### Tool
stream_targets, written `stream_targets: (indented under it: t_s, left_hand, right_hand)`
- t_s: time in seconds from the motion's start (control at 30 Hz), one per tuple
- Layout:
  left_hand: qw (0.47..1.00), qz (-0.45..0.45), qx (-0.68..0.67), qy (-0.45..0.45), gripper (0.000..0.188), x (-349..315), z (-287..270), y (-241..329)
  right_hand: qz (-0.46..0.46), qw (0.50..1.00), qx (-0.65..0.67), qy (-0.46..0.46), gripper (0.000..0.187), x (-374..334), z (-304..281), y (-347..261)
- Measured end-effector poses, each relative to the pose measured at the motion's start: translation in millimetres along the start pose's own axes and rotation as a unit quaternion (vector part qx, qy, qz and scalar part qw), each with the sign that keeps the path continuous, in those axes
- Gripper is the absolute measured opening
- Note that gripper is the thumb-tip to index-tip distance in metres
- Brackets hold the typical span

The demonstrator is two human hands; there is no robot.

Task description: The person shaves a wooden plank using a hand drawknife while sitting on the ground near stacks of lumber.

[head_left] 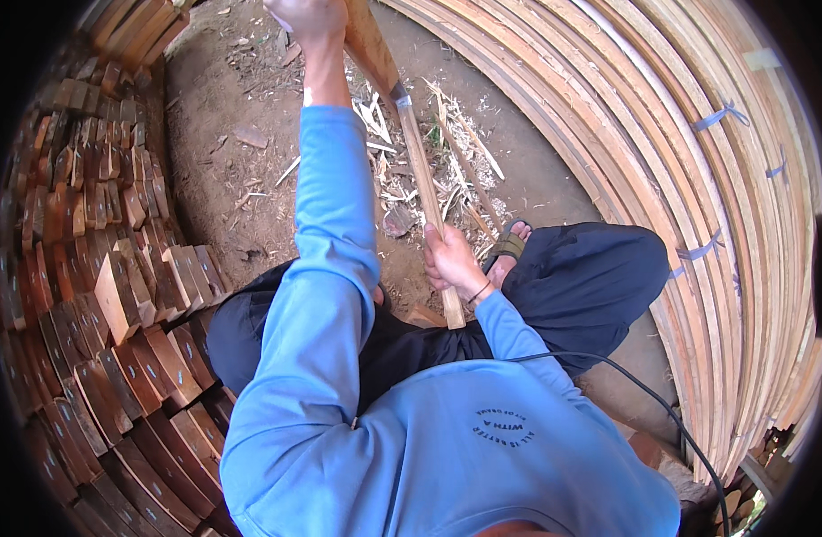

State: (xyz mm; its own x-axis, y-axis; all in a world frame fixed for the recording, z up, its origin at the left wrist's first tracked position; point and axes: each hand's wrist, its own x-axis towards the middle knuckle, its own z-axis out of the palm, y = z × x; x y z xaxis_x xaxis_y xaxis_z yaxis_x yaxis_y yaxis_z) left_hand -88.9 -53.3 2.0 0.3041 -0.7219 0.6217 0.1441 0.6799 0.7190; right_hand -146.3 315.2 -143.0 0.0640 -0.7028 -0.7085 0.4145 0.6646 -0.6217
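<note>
My left arm stretches away from me, and my left hand (310, 20) is closed at the top edge, where the frame cuts off its fingers and whatever they hold. Right beside it is a broad wood-coloured piece (371, 49), partly out of view. It narrows to a grey band (402, 98), where a long wooden shaft (418, 161) meets it. My right hand (453, 257) wraps around the lower part of this shaft, between my knees. The shaft's near end points toward my waist. Whether the broad piece and the shaft are one thing, I cannot tell.
Stacked short wood blocks (97, 295) rise along the left. Long planks (661, 116), some tied with bluish strips, curve along the right. Wood shavings and splinters (469, 134) litter the dirt floor (223, 134) ahead. A black cable (643, 385) runs from my body toward the lower right.
</note>
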Motion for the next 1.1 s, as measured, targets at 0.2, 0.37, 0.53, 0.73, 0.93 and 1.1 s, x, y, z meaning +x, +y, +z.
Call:
stream_targets:
  t_s: [0.2,0.37,0.53,0.73,0.93,1.1]
  left_hand:
    - [0.998,-0.061,-0.018,-0.013,0.03,4,-16,0]
    - [0.995,-0.084,-0.054,-0.004,0.028,7,-15,12]
    - [0.997,-0.064,-0.047,-0.022,0.027,-2,-16,4]
    - [0.997,-0.056,-0.054,-0.016,0.027,2,-36,5]
    - [0.996,-0.065,-0.053,-0.018,0.028,3,-20,13]
    - [0.997,-0.057,-0.042,-0.014,0.028,4,-31,10]
  right_hand:
    - [0.034,0.999,-0.018,-0.008,0.028,-20,-6,-6]
    - [0.026,0.999,0.02,-0.003,0.025,-19,5,-8]
    - [0.008,1.0,-0.023,0.012,0.026,6,-5,-3]
    - [0.077,0.997,-0.003,-0.011,0.024,-57,-14,12]
    - [0.006,0.998,-0.056,-0.002,0.029,5,-9,-13]
    - [0.053,0.998,-0.016,-0.013,0.029,-41,-10,-5]
